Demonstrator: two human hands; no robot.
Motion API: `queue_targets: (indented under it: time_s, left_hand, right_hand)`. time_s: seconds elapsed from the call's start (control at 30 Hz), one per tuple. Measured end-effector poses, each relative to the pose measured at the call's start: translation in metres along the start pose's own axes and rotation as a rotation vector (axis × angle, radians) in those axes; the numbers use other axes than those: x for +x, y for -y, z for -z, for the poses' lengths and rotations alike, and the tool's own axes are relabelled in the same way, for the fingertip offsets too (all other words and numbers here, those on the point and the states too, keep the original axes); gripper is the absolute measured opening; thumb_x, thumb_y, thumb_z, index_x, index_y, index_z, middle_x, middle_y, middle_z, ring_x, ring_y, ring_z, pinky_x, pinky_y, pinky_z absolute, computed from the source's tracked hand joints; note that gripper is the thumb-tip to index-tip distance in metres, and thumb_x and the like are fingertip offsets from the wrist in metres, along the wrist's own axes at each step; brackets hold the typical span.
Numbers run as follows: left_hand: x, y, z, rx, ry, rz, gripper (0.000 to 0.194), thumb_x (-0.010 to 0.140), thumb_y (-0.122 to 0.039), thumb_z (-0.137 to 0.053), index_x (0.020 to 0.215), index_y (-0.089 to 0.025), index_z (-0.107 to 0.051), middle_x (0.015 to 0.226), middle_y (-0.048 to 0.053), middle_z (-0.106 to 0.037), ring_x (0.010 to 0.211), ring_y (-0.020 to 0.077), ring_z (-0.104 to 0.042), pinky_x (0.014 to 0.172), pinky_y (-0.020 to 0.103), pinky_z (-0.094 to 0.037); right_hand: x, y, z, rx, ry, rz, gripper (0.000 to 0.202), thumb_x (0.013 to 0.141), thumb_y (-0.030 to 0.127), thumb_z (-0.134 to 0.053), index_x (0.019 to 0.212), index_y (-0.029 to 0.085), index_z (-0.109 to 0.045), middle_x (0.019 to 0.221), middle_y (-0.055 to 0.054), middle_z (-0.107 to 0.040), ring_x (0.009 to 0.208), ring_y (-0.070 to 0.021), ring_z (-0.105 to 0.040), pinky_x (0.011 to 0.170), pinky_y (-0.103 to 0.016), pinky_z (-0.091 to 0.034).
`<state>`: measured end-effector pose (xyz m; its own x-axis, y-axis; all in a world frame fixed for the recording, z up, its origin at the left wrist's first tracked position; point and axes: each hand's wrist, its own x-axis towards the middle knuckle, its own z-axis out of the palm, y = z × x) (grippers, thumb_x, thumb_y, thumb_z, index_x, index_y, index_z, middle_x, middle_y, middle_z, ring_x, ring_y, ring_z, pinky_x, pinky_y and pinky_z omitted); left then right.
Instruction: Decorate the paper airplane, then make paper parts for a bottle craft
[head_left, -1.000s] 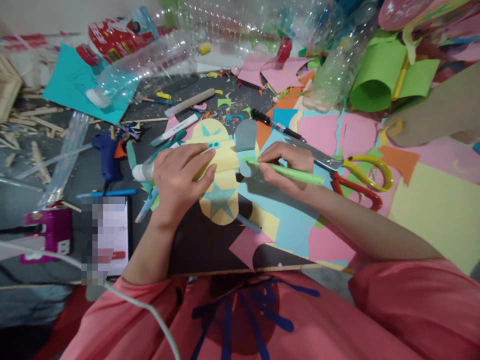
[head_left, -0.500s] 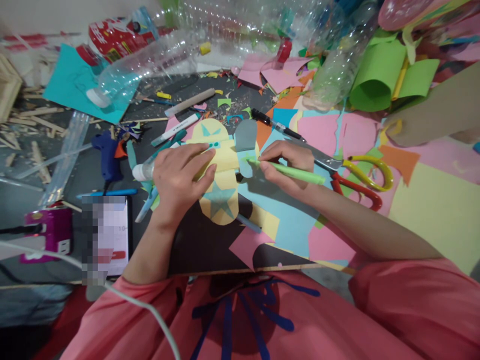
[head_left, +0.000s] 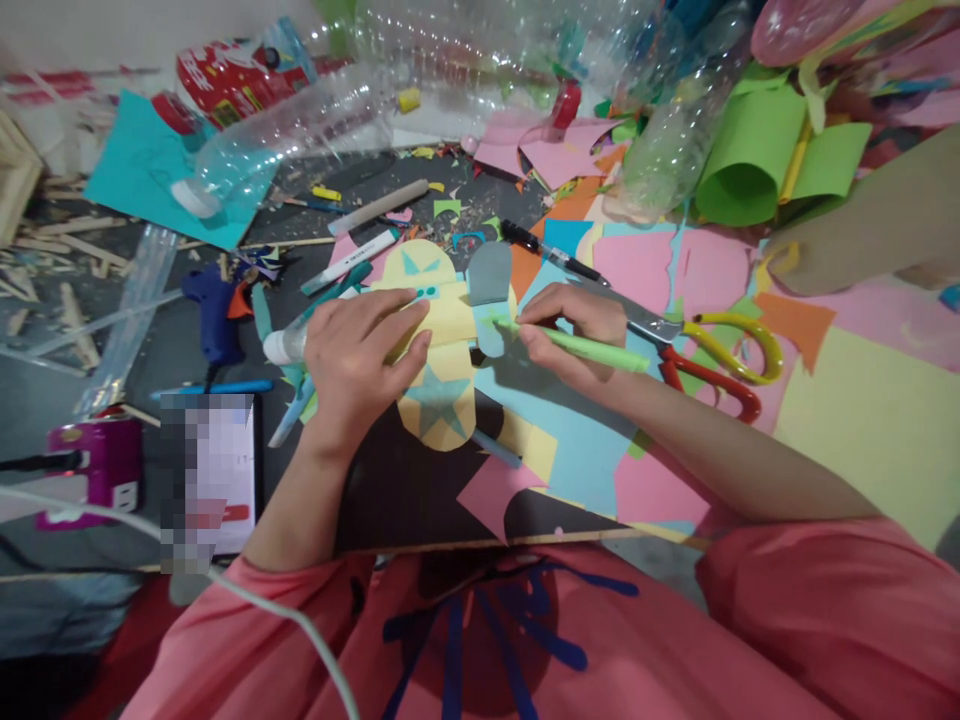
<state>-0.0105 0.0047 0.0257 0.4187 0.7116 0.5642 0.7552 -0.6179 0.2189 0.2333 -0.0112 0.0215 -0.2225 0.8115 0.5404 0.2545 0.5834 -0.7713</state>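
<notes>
A model airplane made of a plastic bottle and paper lies in front of me, with a yellow paper body [head_left: 453, 314] and rounded yellow wings [head_left: 436, 402] bearing blue-green stars. My left hand [head_left: 367, 345] curves over the body from the left, thumb and fingers holding it steady. Just left of that hand shows a white bottle cap [head_left: 283, 347] with teal strips around it. In my right hand [head_left: 574, 330] is a light green marker [head_left: 600, 350], pinched between thumb and fingers. Its tip touches the light blue tail piece [head_left: 491, 335], below a grey rounded flap [head_left: 490, 270].
Scissors [head_left: 731, 365] with yellow and red handles lie by my right forearm, near a black pen [head_left: 555, 253]. At left are a blue glue gun [head_left: 217, 315], a phone [head_left: 232, 470] and a purple power adapter [head_left: 94, 465]. Plastic bottles [head_left: 292, 120] and paper scraps crowd the back.
Both hands and the airplane stay almost in place. The whole view has shifted very slightly; the marker tip is still on the tail piece.
</notes>
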Motion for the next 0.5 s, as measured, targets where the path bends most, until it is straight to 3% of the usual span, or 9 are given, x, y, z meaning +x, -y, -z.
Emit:
queue_targets:
  time_s: [0.2, 0.4, 0.5]
  left_hand:
    - [0.001, -0.001, 0.003, -0.026, 0.084, 0.063, 0.017, 0.095, -0.040, -0.052, 0.104, -0.034, -0.065, 0.106, 0.001, -0.076, 0.098, 0.0232, -0.072, 0.084, 0.043, -0.050]
    - [0.001, -0.001, 0.002, -0.001, 0.062, 0.038, 0.016, 0.095, -0.041, -0.053, 0.103, -0.034, -0.065, 0.106, 0.000, -0.076, 0.095, 0.0220, -0.072, 0.081, 0.042, -0.050]
    - [0.001, 0.000, 0.001, -0.015, 0.024, 0.005, 0.015, 0.095, -0.039, -0.054, 0.102, -0.033, -0.066, 0.106, 0.000, -0.077, 0.094, 0.0220, -0.072, 0.080, 0.042, -0.049]
  right_hand:
    - [-0.003, -0.001, -0.002, -0.040, 0.018, 0.012, 0.015, 0.091, 0.024, -0.058, 0.076, 0.023, -0.060, 0.066, 0.001, -0.062, 0.055, -0.0105, -0.052, 0.051, -0.026, -0.041]
    - [-0.011, -0.006, -0.009, -0.039, -0.165, 0.113, 0.015, 0.094, 0.036, -0.053, 0.086, 0.027, -0.062, 0.069, 0.001, -0.063, 0.055, -0.0142, -0.057, 0.050, -0.030, -0.046]
    - [-0.017, -0.005, -0.010, -0.076, -0.172, 0.086, 0.015, 0.097, 0.038, -0.050, 0.093, 0.029, -0.062, 0.069, 0.000, -0.064, 0.053, -0.0151, -0.058, 0.047, -0.031, -0.047]
